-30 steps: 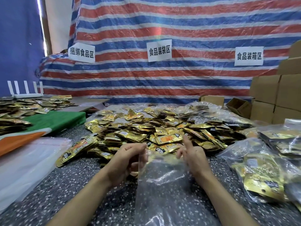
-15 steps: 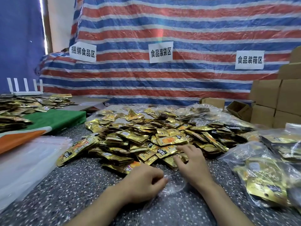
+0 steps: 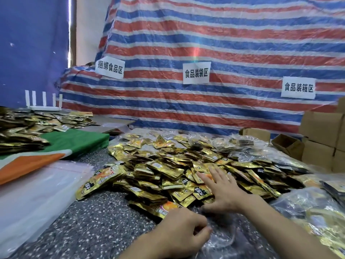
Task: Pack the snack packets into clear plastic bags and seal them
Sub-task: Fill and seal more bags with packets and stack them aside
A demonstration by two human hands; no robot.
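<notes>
The left grip point(image 3: 179, 232) seemingly pinches the crumpled clear bag point(image 3: 222, 240); right grip point(image 3: 223, 191) lies flat, released, on glossy gold packets point(image 3: 158, 169).

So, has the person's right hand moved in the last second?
Yes. The right hand went forward from the mouth of the clear bag onto the pile of gold packets, fingers spread flat on it.

Packets heaped mid-table, bags on either side.
The pile of snack packets point(image 3: 168, 165) lies on the table point(image 3: 93, 221), with the tarp point(image 3: 205, 43) hanging behind it. Left of the pile lies a stack of empty plastic bags point(image 3: 37, 193), and behind that a cloth point(image 3: 74, 143) and a second packet heap point(image 3: 22, 128). Filled bags point(image 3: 308, 212) lie to the right, cardboard boxes point(image 3: 321, 131) behind them. Nearest, the left hand point(image 3: 179, 230) pinches a clear plastic bag point(image 3: 222, 240); the right hand point(image 3: 222, 191) rests flat on the pile.
</notes>
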